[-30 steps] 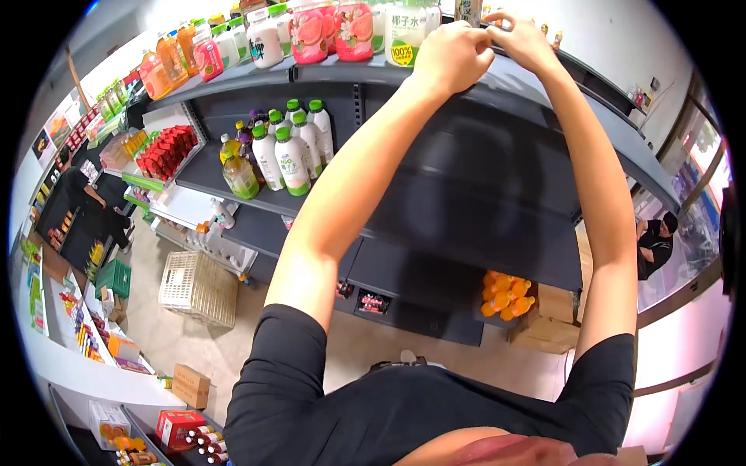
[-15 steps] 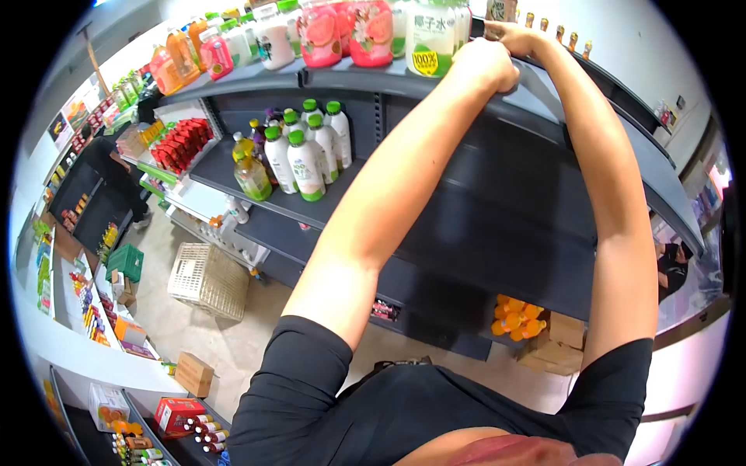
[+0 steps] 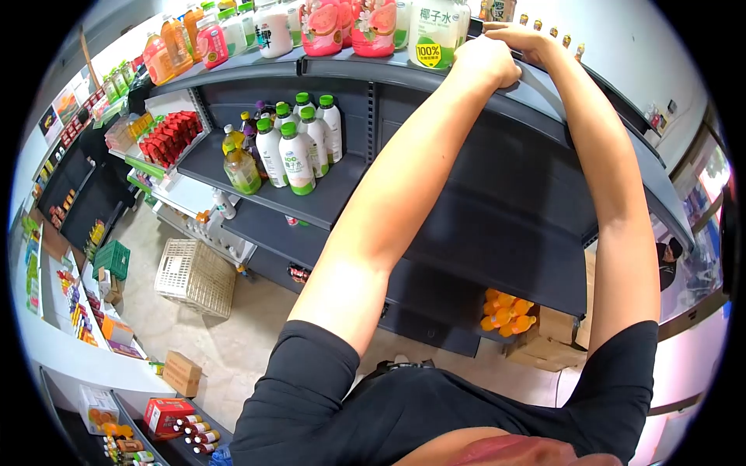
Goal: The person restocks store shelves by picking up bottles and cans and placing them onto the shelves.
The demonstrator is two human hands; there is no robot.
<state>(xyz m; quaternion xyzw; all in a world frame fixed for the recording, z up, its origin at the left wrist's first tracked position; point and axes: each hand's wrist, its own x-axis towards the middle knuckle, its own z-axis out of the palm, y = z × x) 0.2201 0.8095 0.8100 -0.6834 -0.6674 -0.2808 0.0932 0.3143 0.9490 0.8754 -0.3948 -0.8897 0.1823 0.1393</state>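
Note:
My left hand [image 3: 488, 64] is closed in a fist at the front edge of the top shelf [image 3: 365, 71], just right of a large coconut water bottle [image 3: 432, 35] with a green-and-white label. Whatever it may be holding is hidden from view. Beyond it, my right hand [image 3: 522, 40] reaches left over the shelf with bent fingers. Its fingertips are beside a small dark thing [image 3: 475, 28], partly covered, that I cannot make out. Pink-labelled bottles [image 3: 374, 29] stand left of the coconut water. A brown-labelled container [image 3: 502, 10] is behind my right hand.
On the shelf below stand white bottles with green caps [image 3: 295, 161] and a yellow drink bottle [image 3: 242, 171]. Orange bottles [image 3: 507, 312] sit low by a cardboard box [image 3: 548, 342]. A cream woven basket [image 3: 196, 276] is on the floor. A person [image 3: 667, 262] is at far right.
The view has shifted slightly, so the shelves and floor items appear a little higher and further left. Both hands stay at the same place on the top shelf.

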